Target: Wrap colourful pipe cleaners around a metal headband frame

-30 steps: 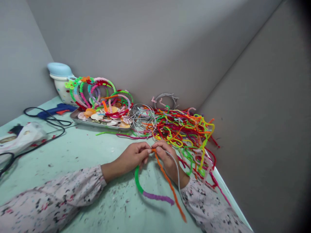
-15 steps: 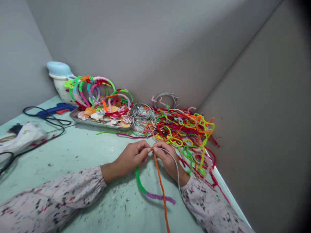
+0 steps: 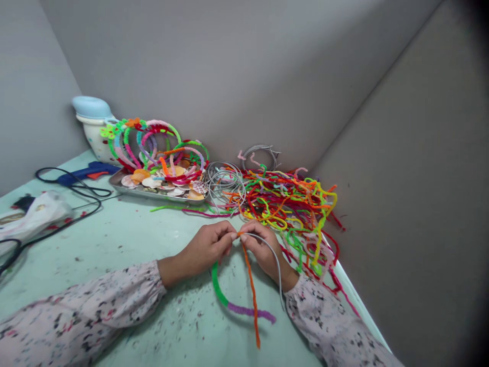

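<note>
My left hand (image 3: pixel 208 247) is closed in a pinch on a curved wire hoop. The hoop's covered part hangs below that hand, wrapped in green pipe cleaner (image 3: pixel 218 285) and then purple pipe cleaner (image 3: pixel 250 310). My right hand (image 3: pixel 265 250) pinches the orange pipe cleaner (image 3: pixel 251 290) where it meets the wire, just beside my left fingertips. A long tail of orange dangles down in front of the purple part. The bare grey wire (image 3: pixel 275 255) arcs over my right hand toward the sleeve. My fingertips partly hide the orange wrap between them.
A metal tray (image 3: pixel 156 194) of seashells and fuzzy colored hoops stands at the back. Right of it are wire coils (image 3: pixel 226 187) and a tangled pile of pipe cleaners (image 3: pixel 286 199). At left are a blue glue gun (image 3: pixel 89 172), a black cord and a lidded container (image 3: pixel 95 132).
The hanging orange tail has drawn upward; its lower end now shows within view. The green and purple part has shifted slightly left. Both hands remain nearly in place.
</note>
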